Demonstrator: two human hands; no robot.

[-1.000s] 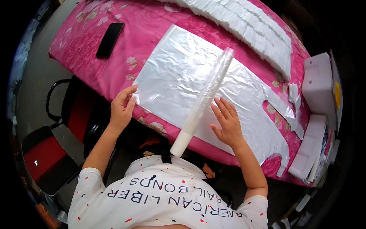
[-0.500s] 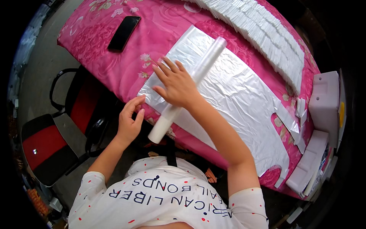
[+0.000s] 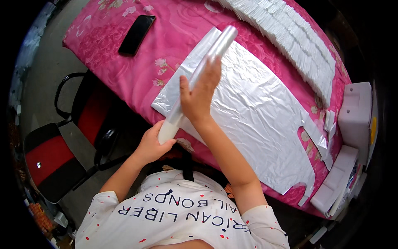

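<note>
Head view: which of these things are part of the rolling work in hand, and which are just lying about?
In hand:
- plastic roll, gripped at its near end by the left hand, right hand flat on it
- clear plastic sheet spread beneath it

Lying about:
- black phone
- row of stacked white pieces
- white foam blocks
- red chair

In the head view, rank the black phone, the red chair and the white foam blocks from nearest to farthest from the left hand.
From the left hand:
1. Red chair, just to its left, beside the table.
2. Black phone, up on the pink cloth, far-left.
3. White foam blocks, across the table on the far right.
</note>
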